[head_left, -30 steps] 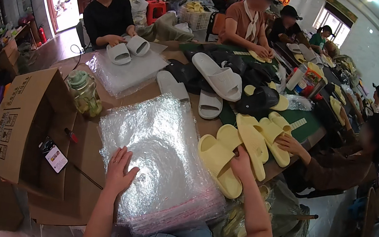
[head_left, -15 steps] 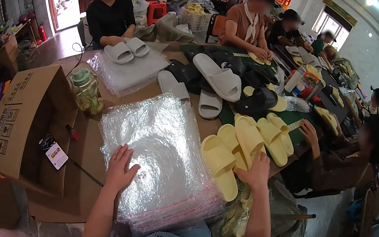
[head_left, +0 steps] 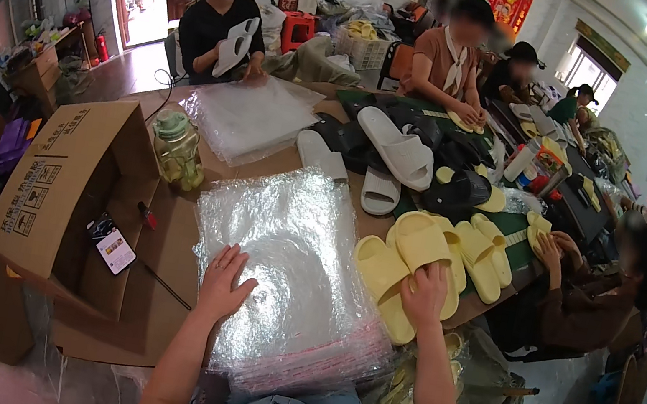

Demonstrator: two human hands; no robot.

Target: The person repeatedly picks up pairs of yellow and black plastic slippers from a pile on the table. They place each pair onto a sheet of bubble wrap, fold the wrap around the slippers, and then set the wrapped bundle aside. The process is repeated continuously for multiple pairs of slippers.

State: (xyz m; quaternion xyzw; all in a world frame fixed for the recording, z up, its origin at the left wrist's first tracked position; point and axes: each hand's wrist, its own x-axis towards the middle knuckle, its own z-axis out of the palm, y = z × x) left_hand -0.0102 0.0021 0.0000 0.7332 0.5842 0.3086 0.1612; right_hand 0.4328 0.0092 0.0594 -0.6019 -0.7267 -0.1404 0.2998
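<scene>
Pinning the stack of clear bags (head_left: 287,272) flat, the left hand (head_left: 224,286) is spread open; a yellow slipper (head_left: 425,252) is gripped by the right hand (head_left: 425,293).

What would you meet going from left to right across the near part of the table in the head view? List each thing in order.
Open brown cardboard box → left hand resting flat on the stack of clear plastic bags → right hand on the pale yellow foam slippers → a seated person's hand.
</scene>
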